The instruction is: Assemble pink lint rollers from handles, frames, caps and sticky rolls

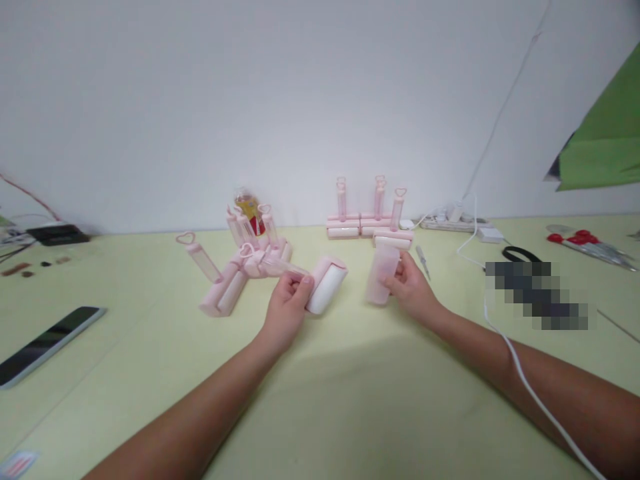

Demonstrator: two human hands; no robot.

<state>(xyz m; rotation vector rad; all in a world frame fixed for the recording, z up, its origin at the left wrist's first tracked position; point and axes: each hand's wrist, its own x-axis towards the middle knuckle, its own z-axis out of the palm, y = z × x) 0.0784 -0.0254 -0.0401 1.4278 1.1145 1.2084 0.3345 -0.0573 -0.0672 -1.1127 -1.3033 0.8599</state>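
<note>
My left hand (289, 303) is closed round the handle of a pink lint roller (327, 287), its white roll facing right. The heart-shaped loop at the handle's end points left. In my right hand (407, 283) is a translucent pink roller cover (383, 275), gripped by its right side and apart from the lint roller. Several more pink lint rollers (225, 290) stand on their rolls to the left, handles up. Another group of lint rollers (343, 227) stands by the wall, one of them just behind the cover.
A phone (50, 343) lies at the left on the yellow-green table (320, 413). Behind the left rollers is a red and yellow packet (253, 210). To the right are a screwdriver (423, 262), a power strip (455, 223), red-handled scissors (590, 247) and a white cable (520, 373) crossing my right forearm.
</note>
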